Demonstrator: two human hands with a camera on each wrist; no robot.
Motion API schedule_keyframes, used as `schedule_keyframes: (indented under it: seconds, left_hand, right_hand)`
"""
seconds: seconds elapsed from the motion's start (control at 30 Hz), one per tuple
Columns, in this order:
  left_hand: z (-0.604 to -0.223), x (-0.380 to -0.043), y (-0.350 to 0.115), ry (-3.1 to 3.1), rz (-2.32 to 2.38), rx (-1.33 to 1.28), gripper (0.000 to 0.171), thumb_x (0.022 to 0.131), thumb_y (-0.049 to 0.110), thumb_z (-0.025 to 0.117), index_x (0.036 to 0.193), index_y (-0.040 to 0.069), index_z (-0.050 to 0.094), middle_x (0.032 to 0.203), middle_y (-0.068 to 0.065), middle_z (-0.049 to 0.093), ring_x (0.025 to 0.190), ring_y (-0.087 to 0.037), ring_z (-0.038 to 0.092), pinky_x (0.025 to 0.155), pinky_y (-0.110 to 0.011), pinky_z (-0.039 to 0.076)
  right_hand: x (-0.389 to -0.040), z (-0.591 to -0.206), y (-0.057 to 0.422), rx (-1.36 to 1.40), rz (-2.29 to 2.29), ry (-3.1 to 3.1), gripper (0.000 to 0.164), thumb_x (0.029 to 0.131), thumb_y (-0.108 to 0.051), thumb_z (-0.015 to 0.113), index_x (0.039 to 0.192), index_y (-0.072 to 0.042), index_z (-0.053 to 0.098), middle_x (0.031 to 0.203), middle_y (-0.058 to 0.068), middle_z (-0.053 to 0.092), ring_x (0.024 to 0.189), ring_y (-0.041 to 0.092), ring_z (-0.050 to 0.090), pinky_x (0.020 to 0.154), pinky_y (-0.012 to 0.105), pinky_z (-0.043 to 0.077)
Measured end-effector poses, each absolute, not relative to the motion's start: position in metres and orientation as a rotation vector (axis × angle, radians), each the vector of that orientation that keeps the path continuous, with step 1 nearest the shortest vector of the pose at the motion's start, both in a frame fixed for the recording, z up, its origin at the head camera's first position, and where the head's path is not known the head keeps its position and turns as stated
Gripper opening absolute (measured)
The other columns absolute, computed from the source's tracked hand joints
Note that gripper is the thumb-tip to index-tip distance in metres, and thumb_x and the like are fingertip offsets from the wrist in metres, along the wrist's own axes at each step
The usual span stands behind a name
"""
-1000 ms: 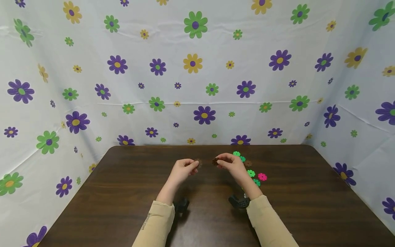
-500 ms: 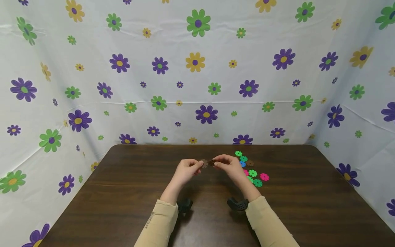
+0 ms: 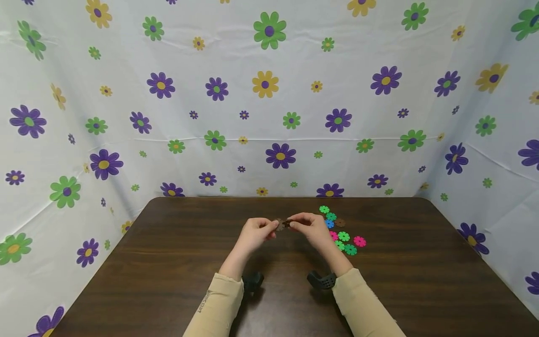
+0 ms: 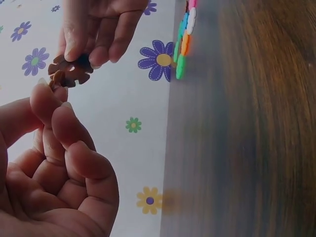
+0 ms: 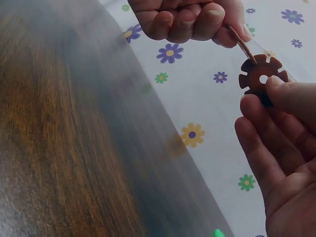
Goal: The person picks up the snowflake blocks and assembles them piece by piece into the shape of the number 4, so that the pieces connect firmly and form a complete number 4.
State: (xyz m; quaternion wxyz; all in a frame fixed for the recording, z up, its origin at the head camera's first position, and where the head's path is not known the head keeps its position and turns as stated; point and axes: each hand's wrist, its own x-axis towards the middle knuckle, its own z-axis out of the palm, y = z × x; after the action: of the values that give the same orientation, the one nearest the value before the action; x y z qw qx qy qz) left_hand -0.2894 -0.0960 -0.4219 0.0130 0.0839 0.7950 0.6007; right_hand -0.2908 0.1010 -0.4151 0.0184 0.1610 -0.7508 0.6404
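My left hand pinches a brown notched disc, which the right wrist view shows edge-on. Facing it, my right hand grips a second brown notched disc with a hole in its middle, between thumb and fingers. The two discs meet at their rims, set crosswise to each other, above the table. A dark patch shows at the edge of the right-hand disc in both wrist views; whether it is shadow or another piece I cannot tell. Fingertips cover part of each disc.
Several loose notched discs lie on the dark wooden table right of my right hand, among them a blue disc, a brown disc, a pink disc and a teal disc. A flowered cloth hangs behind the table.
My hands were apart a second ago, each with its brown disc. They have come together, and the discs now touch at their rims. The loose discs lie as before.
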Motion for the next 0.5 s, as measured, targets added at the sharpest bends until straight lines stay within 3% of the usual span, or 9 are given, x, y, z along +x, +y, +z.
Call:
schedule_keyframes:
  seconds: [0.17, 0.5]
  left_hand:
    - [-0.4197, -0.2889, -0.0956, 2.441, 1.91, 0.233, 0.033, 0.094, 0.018, 0.064, 0.082, -0.012, 0.066, 0.061, 0.0, 0.061, 0.06, -0.012, 0.055, 0.068, -0.039, 0.052]
    - [-0.4192, -0.2872, -0.0927, 2.424, 1.913, 0.226, 0.03, 0.094, 0.016, 0.064, 0.077, -0.009, 0.067, 0.061, -0.001, 0.061, 0.059, -0.013, 0.054, 0.063, -0.029, 0.048]
  right_hand:
    - [-0.2909, -0.4144, 0.1006, 0.535, 1.955, -2.311, 0.014, 0.088, 0.001, 0.068, 0.1, 0.009, 0.07, 0.094, 0.016, 0.071, 0.084, 0.018, 0.068, 0.077, 0.029, 0.055]
    - [-0.2892, -0.4135, 0.1002, 0.533, 1.944, -2.327, 0.013, 0.087, 0.003, 0.068, 0.098, 0.01, 0.071, 0.094, 0.017, 0.07, 0.081, 0.014, 0.067, 0.075, 0.028, 0.055]
